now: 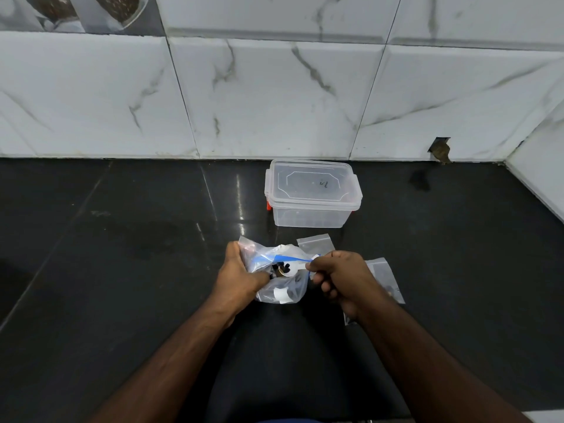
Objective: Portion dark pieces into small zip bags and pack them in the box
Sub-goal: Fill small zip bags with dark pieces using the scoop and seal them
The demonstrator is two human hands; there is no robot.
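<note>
Both forearms reach in from the bottom edge, over a dark glossy counter (122, 254). Left hand (236, 277) grips the left side of a clear zip bag (280, 279), fingers curled round the plastic, thumb pressed on its front. Right hand (335, 277) pinches the bag's right top corner at the blue zip strip (293, 258), fingers curled tight on it. Bag mouth looks pulled wide between the two hands. Dark pieces (279, 267) sit inside near the opening, with something brassy among them; too small to tell what. White label patch on the bag's lower front.

Small zip bag (316, 244) lies flat on the counter just behind the held bag. Another small zip bag (386, 277) lies to the right, partly hidden under the right hand and wrist; a bit of dark content shows in it.

Clear plastic box (312, 193) stands farther back, near the wall, lid on, orange-red clip at its left side. Contents cannot be made out. White marble-look wall tiles (274, 96) behind it.
</note>
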